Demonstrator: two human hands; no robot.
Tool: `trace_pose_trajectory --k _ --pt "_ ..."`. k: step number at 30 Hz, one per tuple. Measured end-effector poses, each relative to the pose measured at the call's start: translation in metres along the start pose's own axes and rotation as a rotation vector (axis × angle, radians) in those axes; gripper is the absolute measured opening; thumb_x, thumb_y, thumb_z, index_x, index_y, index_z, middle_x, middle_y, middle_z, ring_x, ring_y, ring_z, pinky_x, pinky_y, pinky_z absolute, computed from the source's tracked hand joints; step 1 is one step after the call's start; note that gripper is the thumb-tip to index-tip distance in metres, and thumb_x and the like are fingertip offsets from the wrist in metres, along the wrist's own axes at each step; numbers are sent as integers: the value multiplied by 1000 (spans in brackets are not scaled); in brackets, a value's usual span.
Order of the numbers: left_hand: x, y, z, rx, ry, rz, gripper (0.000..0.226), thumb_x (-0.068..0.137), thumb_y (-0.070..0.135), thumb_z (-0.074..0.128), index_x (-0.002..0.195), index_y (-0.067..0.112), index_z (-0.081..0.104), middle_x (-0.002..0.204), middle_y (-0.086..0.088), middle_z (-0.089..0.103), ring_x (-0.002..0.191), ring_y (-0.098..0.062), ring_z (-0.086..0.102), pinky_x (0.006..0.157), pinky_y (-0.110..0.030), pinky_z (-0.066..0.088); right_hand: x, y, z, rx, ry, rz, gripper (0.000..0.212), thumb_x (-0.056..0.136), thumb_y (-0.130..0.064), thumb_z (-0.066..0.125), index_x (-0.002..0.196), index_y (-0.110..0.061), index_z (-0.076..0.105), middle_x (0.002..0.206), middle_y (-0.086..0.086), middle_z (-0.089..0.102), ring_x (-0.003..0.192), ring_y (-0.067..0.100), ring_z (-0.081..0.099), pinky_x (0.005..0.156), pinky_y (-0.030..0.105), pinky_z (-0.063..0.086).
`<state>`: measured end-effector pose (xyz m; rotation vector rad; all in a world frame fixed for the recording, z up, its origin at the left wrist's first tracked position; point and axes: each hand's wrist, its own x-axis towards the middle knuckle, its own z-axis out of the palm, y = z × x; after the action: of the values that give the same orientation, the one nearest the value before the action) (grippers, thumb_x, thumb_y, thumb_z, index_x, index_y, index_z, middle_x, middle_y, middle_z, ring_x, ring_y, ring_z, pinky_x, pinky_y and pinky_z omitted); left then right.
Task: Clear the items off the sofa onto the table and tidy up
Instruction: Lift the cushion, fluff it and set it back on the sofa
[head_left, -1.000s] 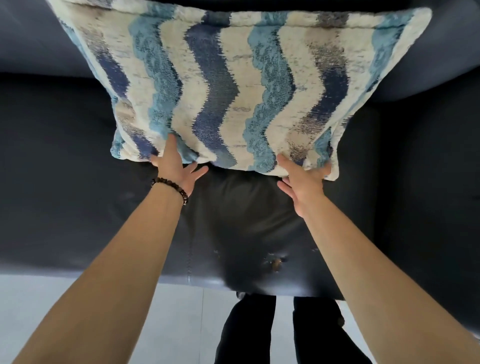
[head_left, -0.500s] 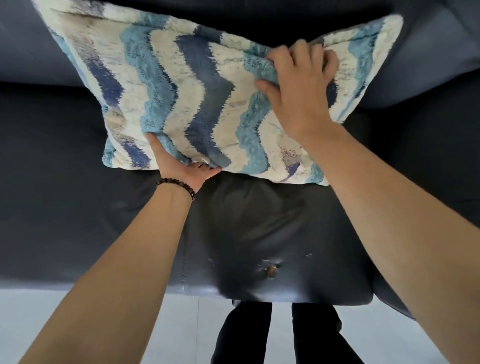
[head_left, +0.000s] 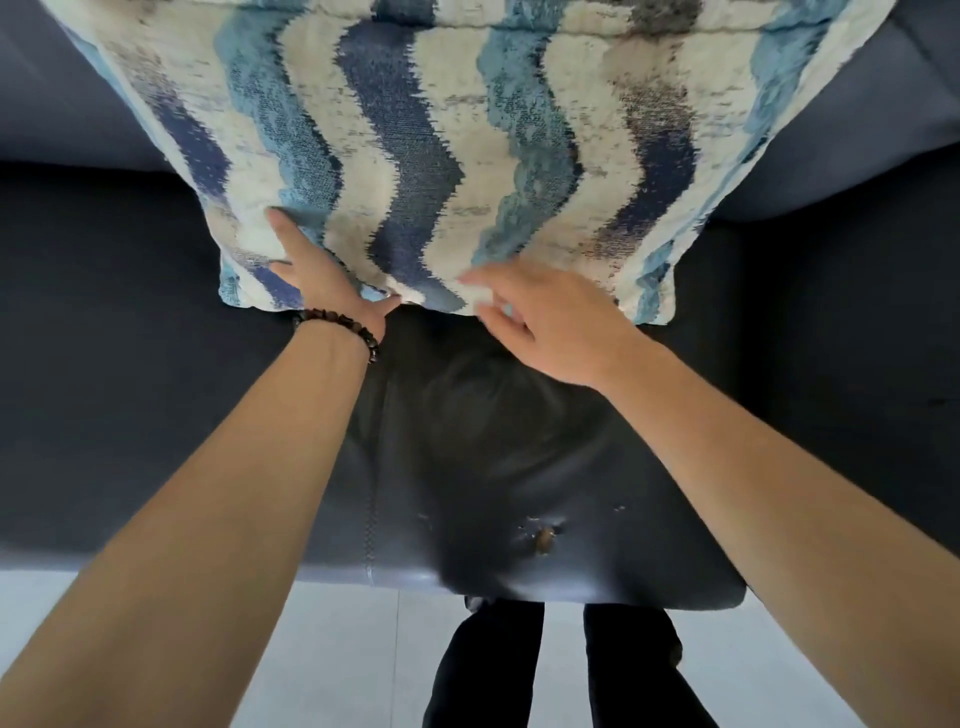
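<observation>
A square cushion with wavy cream, light-blue and navy stripes (head_left: 415, 156) stands propped on the seat of a dark navy leather sofa (head_left: 104, 364). Its top leans back against the backrest and its lower edge rests on the seat. The left hand (head_left: 322, 270) lies flat against the cushion's lower left part, with the fingers stretched out straight up the fabric and the thumb along the bottom edge. It presses rather than grasps. The right hand (head_left: 545, 322) is just at the middle of the lower edge, fingers loosely spread and holding nothing. They are blurred, so it cannot be told whether they touch the fabric. A dark beaded bracelet (head_left: 337, 327) circles the left wrist. Near the seat's front edge the leather shows a small worn patch (head_left: 540, 540). Below the sofa is pale tiled floor (head_left: 363, 649), where the person's dark trouser legs (head_left: 488, 665) stand.
</observation>
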<state>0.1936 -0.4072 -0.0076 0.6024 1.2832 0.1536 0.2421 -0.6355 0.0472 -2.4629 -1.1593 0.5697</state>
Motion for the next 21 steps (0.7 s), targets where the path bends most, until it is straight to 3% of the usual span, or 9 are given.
trace_pose_trajectory --k 2,5,7,10,13,15,17,19,21 --pt "20 6 -8 52 -19 10 129 36 91 60 148 50 13 157 8 28 140 -33 32 73 -79 39 -15 34 10 79 -224 256 44 99 -47 45 133 -21 58 129 8 63 118 28 57 99 36 44" --pt "12 12 -5 91 -41 34 118 47 85 53 150 48 7 159 6 22 142 -32 28 76 -79 32 -36 89 3 -26 -78 740 58 95 -55 32 120 -12 63 125 22 60 116 39 54 96 42 42" --pt "14 6 -9 124 -16 75 115 51 86 51 150 48 6 159 8 21 142 -30 27 87 -77 32 -48 103 -5 -6 12 924 60 95 -54 41 128 -6 53 132 25 50 120 44 47 97 47 41" --pt "-18 -4 6 267 183 227 106 65 90 44 151 44 5 161 5 16 146 -23 20 112 -56 23 -53 83 -10 -30 327 780 63 93 -40 56 139 -3 37 149 27 28 135 45 34 108 50 36" --pt "-53 -14 25 555 287 695 71 100 50 37 154 27 -4 161 -9 -11 148 -21 0 115 -36 6 -45 45 -17 -409 640 265 64 96 -41 53 145 -10 27 149 41 19 140 51 22 116 55 23" --pt "-59 -13 30 731 196 806 69 100 50 34 154 29 -4 160 -11 -18 148 -26 -8 116 -42 -1 -33 41 -19 -568 438 51 68 99 -46 48 153 -21 16 154 36 15 144 50 16 117 60 16" --pt "-52 -5 26 885 107 778 69 98 57 30 153 34 -4 160 -10 -20 148 -31 -9 118 -49 -2 -25 57 -17 -668 198 91 78 99 -50 45 157 -29 -3 162 23 3 149 43 5 118 62 7" --pt "-50 -6 18 999 59 750 70 98 59 28 153 35 -7 160 -9 -20 148 -31 -12 117 -44 -2 -27 69 -17 -669 144 166 83 98 -49 46 156 -29 -10 163 17 -5 150 40 -2 118 63 4" --pt "-57 -15 11 1088 61 785 71 98 58 28 153 32 -8 160 -6 -19 148 -29 -11 114 -37 1 -31 64 -15 -580 164 192 81 96 -41 50 157 -25 -1 163 18 -5 149 41 -2 118 62 6"
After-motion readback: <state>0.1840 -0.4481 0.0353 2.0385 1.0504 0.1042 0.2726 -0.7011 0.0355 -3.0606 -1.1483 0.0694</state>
